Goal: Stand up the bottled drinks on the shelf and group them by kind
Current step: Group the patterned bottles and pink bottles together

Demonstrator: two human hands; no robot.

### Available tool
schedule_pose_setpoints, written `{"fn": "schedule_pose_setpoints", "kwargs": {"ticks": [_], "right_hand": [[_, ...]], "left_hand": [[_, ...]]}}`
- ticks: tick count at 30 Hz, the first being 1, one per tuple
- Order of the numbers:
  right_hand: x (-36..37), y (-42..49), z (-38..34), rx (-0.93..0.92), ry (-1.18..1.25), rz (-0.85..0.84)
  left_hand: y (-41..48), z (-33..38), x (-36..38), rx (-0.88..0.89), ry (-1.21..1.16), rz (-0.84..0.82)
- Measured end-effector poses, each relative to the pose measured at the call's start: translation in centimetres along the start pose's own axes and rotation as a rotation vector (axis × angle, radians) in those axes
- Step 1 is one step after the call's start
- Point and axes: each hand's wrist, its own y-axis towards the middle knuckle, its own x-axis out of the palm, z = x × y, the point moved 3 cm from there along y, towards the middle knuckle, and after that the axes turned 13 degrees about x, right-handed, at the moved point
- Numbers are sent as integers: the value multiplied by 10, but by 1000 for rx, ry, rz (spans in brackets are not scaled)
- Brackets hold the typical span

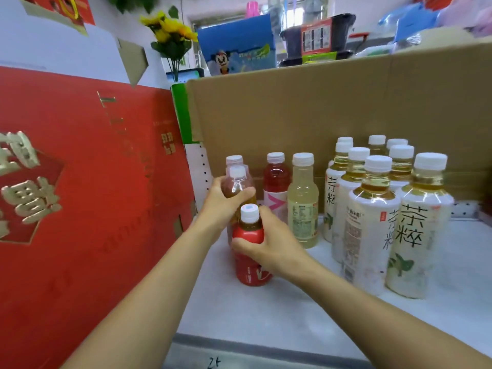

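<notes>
On the white shelf a small red-labelled bottle stands upright at the front left, and my right hand grips its shoulder. Just behind it my left hand holds an amber drink bottle by its upper body, upright. Another white cap shows directly behind that one. To the right stand a pink drink bottle and a pale yellow bottle. Several white-labelled tea bottles stand grouped at the right.
A large red gift box walls off the left side. A brown cardboard box forms the back wall behind the bottles. The shelf's front edge carries a handwritten mark. Yellow artificial flowers and stacked goods sit above the cardboard.
</notes>
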Motion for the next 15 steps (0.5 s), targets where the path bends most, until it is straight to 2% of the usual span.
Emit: {"fn": "schedule_pose_setpoints", "kwargs": {"ticks": [5, 9, 13, 15], "right_hand": [[-25, -3, 16, 59, -34, 134], [-31, -9, 28, 81, -95, 236], [-29, -44, 12, -227, -270, 546], [-26, -62, 5, -291, -225, 506]], "left_hand": [[-1, -6, 0, 22, 63, -64], [-24, 3, -14, 60, 136, -49], [-60, 16, -24, 160, 191, -37], [-81, 26, -20, 205, 187, -39]]}}
